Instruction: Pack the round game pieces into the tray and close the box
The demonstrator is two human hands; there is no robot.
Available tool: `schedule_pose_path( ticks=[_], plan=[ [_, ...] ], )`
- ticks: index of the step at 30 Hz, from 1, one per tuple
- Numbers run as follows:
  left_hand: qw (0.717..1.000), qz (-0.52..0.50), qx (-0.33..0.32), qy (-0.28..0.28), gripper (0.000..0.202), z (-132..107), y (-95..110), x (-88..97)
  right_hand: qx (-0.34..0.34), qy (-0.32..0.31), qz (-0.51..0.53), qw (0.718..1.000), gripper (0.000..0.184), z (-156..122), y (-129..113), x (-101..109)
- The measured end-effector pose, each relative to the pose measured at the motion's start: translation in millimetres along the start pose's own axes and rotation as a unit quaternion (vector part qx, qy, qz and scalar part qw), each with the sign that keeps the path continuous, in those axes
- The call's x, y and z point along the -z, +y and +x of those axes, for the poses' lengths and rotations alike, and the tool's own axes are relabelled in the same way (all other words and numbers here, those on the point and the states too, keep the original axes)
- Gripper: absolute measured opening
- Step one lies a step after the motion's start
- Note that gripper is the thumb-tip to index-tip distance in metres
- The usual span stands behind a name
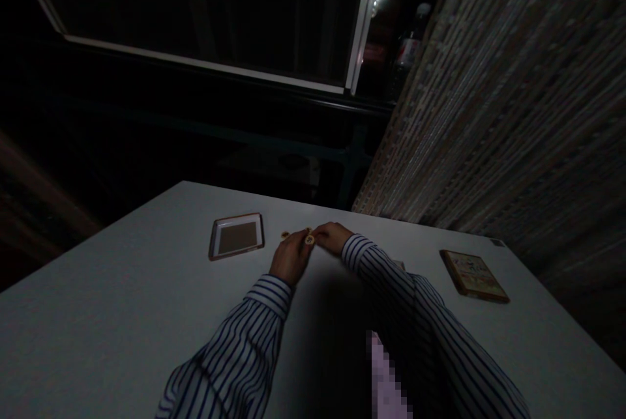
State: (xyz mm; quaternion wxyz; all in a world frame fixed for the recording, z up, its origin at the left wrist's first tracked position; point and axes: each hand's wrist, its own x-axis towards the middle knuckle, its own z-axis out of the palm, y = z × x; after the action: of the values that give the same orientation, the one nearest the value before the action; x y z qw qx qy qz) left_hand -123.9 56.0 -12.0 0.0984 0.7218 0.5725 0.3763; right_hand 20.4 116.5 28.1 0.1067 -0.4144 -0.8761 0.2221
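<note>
Both my hands meet at the middle of a pale table, in striped sleeves. My left hand has its fingers curled and pinches a small round tan piece. My right hand is closed too, its fingertips touching the same piece from the right. Another tiny tan piece lies on the table just left of my fingers. A shallow wooden-framed tray lies left of my hands.
A wooden-framed picture board lies at the right side of the table. A woven blind or wall rises on the right. A dark window with a white frame stands behind; the room is very dim.
</note>
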Motion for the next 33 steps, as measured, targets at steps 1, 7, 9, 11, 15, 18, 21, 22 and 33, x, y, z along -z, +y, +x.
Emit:
schedule_pose_path(
  ticks=[1,7,9,11,15,18,21,22,33],
  plan=[
    [1.0,-0.009,0.0,-0.001,0.034,-0.4,3.5,0.2,0.001,0.007,0.02,1.0,0.025,-2.5,1.4,2.7],
    [0.999,-0.035,-0.022,0.01,0.032,-2.9,26.9,-0.9,-0.034,0.028,0.093,0.995,0.021,-22.6,8.8,17.9],
    [0.998,-0.039,-0.041,0.005,0.031,-4.0,35.0,-1.3,-0.039,0.028,0.107,0.993,0.02,-30.1,11.0,22.8],
    [0.998,-0.042,-0.055,-0.002,0.03,-5.0,42.8,-1.7,-0.038,0.034,0.116,0.992,0.02,-37.1,13.4,26.8],
    [0.997,-0.045,-0.059,-0.008,0.029,-6.7,56.0,-3.4,-0.043,0.052,0.133,0.989,0.019,-49.4,17.7,31.8],
    [0.997,-0.049,-0.062,-0.01,0.029,-7.7,62.5,-5.6,-0.048,0.06,0.157,0.985,0.019,-57.7,20.0,34.0],
    [0.995,-0.055,-0.078,-0.013,0.029,-8.6,67.4,-8.4,-0.054,0.069,0.184,0.979,0.02,-65.5,22.6,35.6],
    [0.995,-0.055,-0.082,-0.012,0.029,-8.9,69.1,-9.4,-0.054,0.073,0.192,0.977,0.02,-68.0,23.7,36.1],
    [0.993,-0.061,-0.105,-0.004,0.028,-12.2,84.8,-19.1,-0.064,0.118,0.302,0.944,0.016,-91.8,27.5,37.0]
  ],
)
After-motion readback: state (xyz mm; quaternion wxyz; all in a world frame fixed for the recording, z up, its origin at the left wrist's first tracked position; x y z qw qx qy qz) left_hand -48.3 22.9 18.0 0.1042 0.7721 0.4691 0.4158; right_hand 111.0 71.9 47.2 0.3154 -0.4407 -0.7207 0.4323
